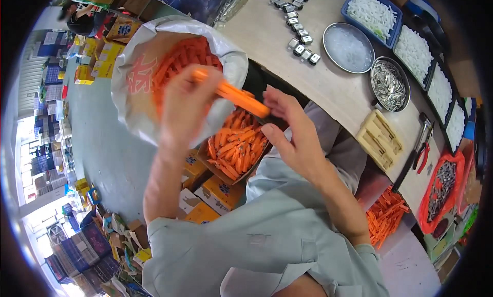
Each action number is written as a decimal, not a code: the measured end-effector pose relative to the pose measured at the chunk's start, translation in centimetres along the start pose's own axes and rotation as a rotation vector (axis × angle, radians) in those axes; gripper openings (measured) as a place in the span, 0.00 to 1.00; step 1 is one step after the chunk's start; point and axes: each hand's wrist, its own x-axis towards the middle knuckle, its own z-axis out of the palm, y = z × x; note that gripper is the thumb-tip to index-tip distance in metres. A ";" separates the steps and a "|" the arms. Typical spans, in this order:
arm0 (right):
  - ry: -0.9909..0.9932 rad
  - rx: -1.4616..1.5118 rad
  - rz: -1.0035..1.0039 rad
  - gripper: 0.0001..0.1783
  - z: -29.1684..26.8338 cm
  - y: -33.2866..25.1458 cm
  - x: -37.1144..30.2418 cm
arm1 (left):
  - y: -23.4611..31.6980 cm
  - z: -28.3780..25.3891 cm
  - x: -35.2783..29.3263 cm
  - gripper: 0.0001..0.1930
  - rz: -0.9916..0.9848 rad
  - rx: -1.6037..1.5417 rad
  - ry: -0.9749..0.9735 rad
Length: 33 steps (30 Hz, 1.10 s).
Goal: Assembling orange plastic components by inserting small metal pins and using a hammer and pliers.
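Note:
My left hand [186,104] grips a bunch of long orange plastic pieces [237,95] and holds them out over a cardboard box of the same orange pieces [237,149] on my lap. My right hand [291,128] is beside the far end of the bunch, its fingers spread and its thumb close under the tip; I cannot tell if it touches. Behind my left hand stands a big white sack [134,91] full of orange pieces.
A beige workbench [328,86] runs on my right with small metal parts [300,20], two round metal pans [349,46], blue trays of white pieces [374,12], a wooden jig [381,139], red pliers [424,152] and a red bag of metal bits [442,186]. Yellow boxes [218,194] crowd the floor.

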 end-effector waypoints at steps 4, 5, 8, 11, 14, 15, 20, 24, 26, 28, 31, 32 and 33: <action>0.176 0.524 0.040 0.12 -0.8 2.0 -1.1 | -0.3 6.0 -1.6 0.10 -0.161 -0.337 -0.103; 0.244 0.493 0.041 0.10 -2.3 2.0 -1.6 | -0.3 6.2 -1.5 0.10 -0.195 -0.304 -0.153; 0.501 0.247 0.003 0.08 -8.5 0.4 -3.8 | -3.4 -1.1 6.5 0.11 0.368 0.823 0.105; 0.640 0.004 0.005 0.09 -15.6 -0.6 -8.0 | -10.2 -10.2 12.9 0.09 0.181 1.651 -0.375; 0.770 -0.568 0.189 0.09 -19.1 -3.7 -10.6 | -18.3 -14.9 14.5 0.07 0.146 1.911 -0.548; 0.695 -0.770 0.259 0.09 -19.8 -4.6 -10.9 | -20.0 -14.9 15.0 0.06 0.224 1.921 -0.521; 0.373 -1.215 0.194 0.09 -20.8 -2.2 -10.0 | -19.7 -17.3 16.4 0.16 -0.039 1.893 -0.506; 0.308 -1.256 0.232 0.08 -20.4 0.7 -9.3 | -18.3 -18.8 16.2 0.17 0.184 1.474 -0.412; 0.203 -1.155 0.129 0.07 -19.9 2.1 -8.4 | -20.8 -24.1 15.7 0.21 -0.050 1.648 -0.532; 0.211 -1.175 0.180 0.07 -19.5 2.2 -8.4 | -21.0 -21.4 15.6 0.23 -0.075 1.553 -0.413; 0.252 -1.138 0.093 0.09 -19.4 3.0 -8.4 | -19.8 -21.0 15.7 0.24 -0.075 1.661 -0.440; 0.259 -1.138 0.097 0.09 -19.3 3.4 -8.9 | -19.5 -21.3 15.9 0.24 -0.031 1.861 -0.605; 0.303 -1.159 0.037 0.10 -19.0 3.9 -9.4 | -19.0 -20.3 15.6 0.24 -0.024 1.860 -0.615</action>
